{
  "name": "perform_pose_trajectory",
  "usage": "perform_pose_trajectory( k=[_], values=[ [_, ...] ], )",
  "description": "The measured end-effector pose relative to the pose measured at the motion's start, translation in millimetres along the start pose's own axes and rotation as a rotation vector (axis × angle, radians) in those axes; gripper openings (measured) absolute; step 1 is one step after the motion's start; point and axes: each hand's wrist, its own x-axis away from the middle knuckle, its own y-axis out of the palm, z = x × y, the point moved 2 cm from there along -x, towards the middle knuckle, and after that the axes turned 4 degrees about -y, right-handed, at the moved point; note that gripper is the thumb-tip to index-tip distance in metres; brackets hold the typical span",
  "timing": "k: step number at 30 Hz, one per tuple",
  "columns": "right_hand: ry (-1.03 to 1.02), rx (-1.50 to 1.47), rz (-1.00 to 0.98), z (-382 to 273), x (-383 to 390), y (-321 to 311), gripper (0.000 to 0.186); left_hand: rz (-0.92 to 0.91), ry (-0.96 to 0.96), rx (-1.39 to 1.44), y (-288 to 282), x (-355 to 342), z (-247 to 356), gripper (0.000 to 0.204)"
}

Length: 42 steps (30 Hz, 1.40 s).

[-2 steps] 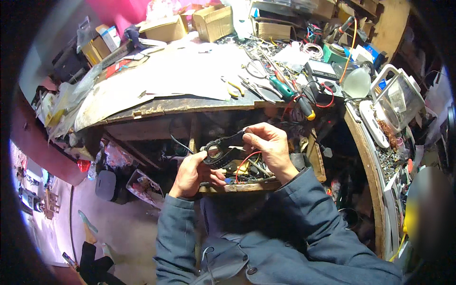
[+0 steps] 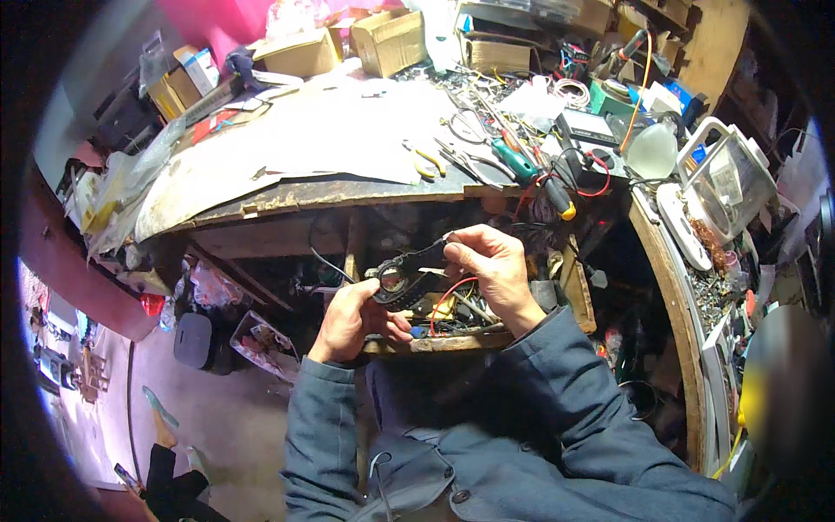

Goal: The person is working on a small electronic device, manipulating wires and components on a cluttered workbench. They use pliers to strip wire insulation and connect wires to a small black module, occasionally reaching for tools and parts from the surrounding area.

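Note:
Over the open drawer I hold a black ring-shaped part (image 2: 396, 294) with a round opening or lens in its middle; I cannot tell which. My left hand (image 2: 346, 322) is closed on its left edge, thumb on top. A dark narrow strip (image 2: 426, 253) runs from the ring up to my right hand (image 2: 491, 265), whose thumb and forefinger pinch its far end. Small details of the part are too dark to make out. Below my hands lies the wooden drawer (image 2: 435, 345), holding a red wire (image 2: 442, 304), a yellow piece and other jumbled bits.
On the workbench (image 2: 322, 186) lie white sheets, yellow-handled pliers (image 2: 426, 162), a green-handled tool (image 2: 516, 162) and a yellow-and-black screwdriver (image 2: 558, 198). Cardboard boxes (image 2: 389, 42) stand behind. At right is a clear-sided container (image 2: 729, 183). Another person's legs (image 2: 165, 470) show at lower left.

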Motion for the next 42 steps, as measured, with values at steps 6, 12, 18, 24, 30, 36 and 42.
perform_pose_trajectory(
  k=[6,12,18,24,30,36,42],
  values=[
    [0.055,-0.11,0.055,0.3,-1.7,-2.9,0.014,-0.035,-0.064,-0.069,1.0,-1.7,-0.6,0.048],
    [0.058,-0.156,-0.008,1.8,-2.1,-6.6,0.018,-0.099,-0.025,-0.145,-2.1,-3.1,-2.0,0.054],
    [0.083,-0.182,-0.035,-1.0,-0.9,-3.2,0.018,-0.113,-0.022,-0.151,-2.9,-1.3,-3.0,0.052],
    [0.094,-0.219,-0.04,-0.2,0.1,-2.5,0.019,-0.112,-0.023,-0.159,-6.4,-3.8,-6.2,0.054],
    [0.0,-0.133,0.018,-4.4,0.2,-2.9,0.026,-0.081,-0.02,-0.166,-6.8,-3.1,-7.1,0.055],
    [-0.146,-0.097,0.068,-7.2,0.1,-0.8,0.033,-0.046,-0.028,-0.193,-1.8,-2.0,-5.3,0.052],
    [-0.119,-0.057,-0.003,-9.0,1.2,2.0,0.032,-0.017,-0.065,-0.131,4.6,-3.5,-2.8,0.044]
  ],
)
